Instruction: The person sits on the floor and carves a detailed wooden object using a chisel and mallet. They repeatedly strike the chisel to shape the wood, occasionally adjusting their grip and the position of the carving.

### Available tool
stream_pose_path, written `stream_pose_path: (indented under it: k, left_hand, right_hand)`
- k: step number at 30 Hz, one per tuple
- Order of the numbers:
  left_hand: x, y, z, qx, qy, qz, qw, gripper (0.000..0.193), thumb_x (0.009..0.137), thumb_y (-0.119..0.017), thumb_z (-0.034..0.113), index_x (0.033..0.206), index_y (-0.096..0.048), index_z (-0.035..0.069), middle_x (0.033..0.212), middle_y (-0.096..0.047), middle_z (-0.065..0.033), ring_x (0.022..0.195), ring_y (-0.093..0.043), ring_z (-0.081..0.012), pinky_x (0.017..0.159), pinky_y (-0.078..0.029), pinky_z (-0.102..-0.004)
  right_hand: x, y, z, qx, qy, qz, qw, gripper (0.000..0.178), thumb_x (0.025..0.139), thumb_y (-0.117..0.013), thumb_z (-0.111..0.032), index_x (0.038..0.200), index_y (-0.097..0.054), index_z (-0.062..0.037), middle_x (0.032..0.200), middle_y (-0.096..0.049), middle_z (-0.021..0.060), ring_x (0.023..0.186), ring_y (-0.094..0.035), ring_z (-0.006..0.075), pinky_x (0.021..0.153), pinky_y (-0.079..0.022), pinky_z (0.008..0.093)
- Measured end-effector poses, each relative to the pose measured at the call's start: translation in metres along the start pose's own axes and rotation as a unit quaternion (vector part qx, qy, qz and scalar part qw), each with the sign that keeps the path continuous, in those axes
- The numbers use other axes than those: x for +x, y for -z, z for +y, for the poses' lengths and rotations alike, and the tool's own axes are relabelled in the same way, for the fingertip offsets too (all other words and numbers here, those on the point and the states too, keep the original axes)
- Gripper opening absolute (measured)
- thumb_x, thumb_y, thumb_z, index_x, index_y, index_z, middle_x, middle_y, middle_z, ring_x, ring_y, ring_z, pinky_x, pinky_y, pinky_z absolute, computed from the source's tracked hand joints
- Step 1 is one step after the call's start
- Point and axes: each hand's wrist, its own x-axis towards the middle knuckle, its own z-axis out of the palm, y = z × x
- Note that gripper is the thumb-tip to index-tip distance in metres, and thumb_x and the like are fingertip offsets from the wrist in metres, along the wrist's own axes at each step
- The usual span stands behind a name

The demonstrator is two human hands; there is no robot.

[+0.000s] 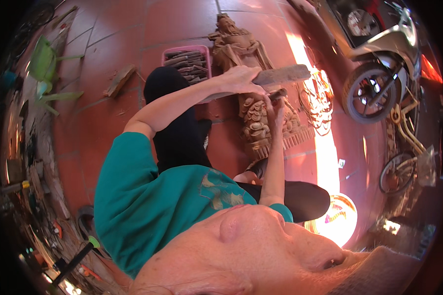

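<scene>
Here, left grip [239,80] clasps a wooden bar [288,74], right grip [275,107] a tool [279,94], wide floor [299,167] edging the statue [238,51].

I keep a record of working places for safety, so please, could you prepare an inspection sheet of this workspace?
Surface: red tiled floor, crossed by a bright strip of sunlight.
Job's things: carved wooden figure on the floor; pink tray of dark narrow pieces beside it.
Clutter: wood scrap on the floor, to the left.
Left hand: grips a long wooden bar, in front of the figure in this view.
Right hand: closed on a small dark piece, kind unclear.
Cables: nothing clearly seen.
Surroundings: green plastic chair at left, motorbike at right.
</scene>
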Motion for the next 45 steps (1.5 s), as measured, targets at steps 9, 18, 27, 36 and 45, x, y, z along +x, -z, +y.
stream_pose_path:
  k: [9,18,27,36,45]
  left_hand:
    - [0.004,-0.007,0.002,0.002,-0.001,-0.003,1.0,0.066,0.084,-0.077,0.052,0.107,-0.056,-0.006,0.083,-0.066,-0.027,0.084,-0.068,-0.0451,0.073,-0.05,-0.0512]
    - [0.004,-0.01,-0.001,0.0,-0.012,0.002,1.0,0.065,0.082,-0.079,0.049,0.107,-0.058,-0.007,0.083,-0.068,-0.0272,0.08,-0.07,-0.0432,0.071,-0.051,-0.0505]
    - [0.005,-0.008,-0.001,-0.021,0.012,-0.006,1.0,0.07,0.082,-0.078,0.054,0.108,-0.059,-0.008,0.084,-0.069,-0.0271,0.082,-0.07,-0.0428,0.073,-0.051,-0.0507]
    - [-0.003,0.005,0.022,-0.183,0.06,-0.014,0.981,0.059,0.085,-0.078,0.052,0.104,-0.061,-0.002,0.077,-0.064,-0.0087,0.065,-0.065,-0.0192,0.06,-0.05,-0.0355]
    - [-0.018,0.0,0.023,-0.368,0.098,0.061,0.923,0.038,0.093,-0.078,0.032,0.113,-0.063,0.003,0.083,-0.065,-0.0003,0.063,-0.06,-0.0063,0.054,-0.05,-0.0247]
  right_hand:
    - [-0.001,0.006,0.003,0.032,-0.027,-0.006,0.999,0.025,0.098,-0.072,-0.011,0.116,-0.06,-0.0003,0.1,-0.069,0.0074,0.09,-0.063,0.0142,0.081,-0.051,0.0309]
    - [-0.002,0.007,-0.008,0.021,-0.033,-0.015,0.999,0.029,0.1,-0.068,-0.009,0.125,-0.057,0.0013,0.105,-0.068,0.0091,0.09,-0.064,0.0143,0.075,-0.053,0.0297]
    - [0.003,0.011,0.004,0.035,-0.015,-0.033,0.999,0.031,0.1,-0.068,-0.006,0.127,-0.056,0.0017,0.11,-0.067,0.01,0.093,-0.065,0.0144,0.077,-0.055,0.0288]
    - [0.01,0.026,0.017,0.021,0.001,-0.052,0.998,0.029,0.096,-0.073,-0.007,0.12,-0.059,0.0001,0.103,-0.069,0.0079,0.088,-0.066,0.0156,0.076,-0.053,0.0301]
    - [0.014,0.026,0.022,0.063,0.021,-0.048,0.997,0.025,0.089,-0.082,-0.014,0.099,-0.063,-0.0011,0.088,-0.064,0.0029,0.081,-0.057,0.0132,0.075,-0.048,0.0297]
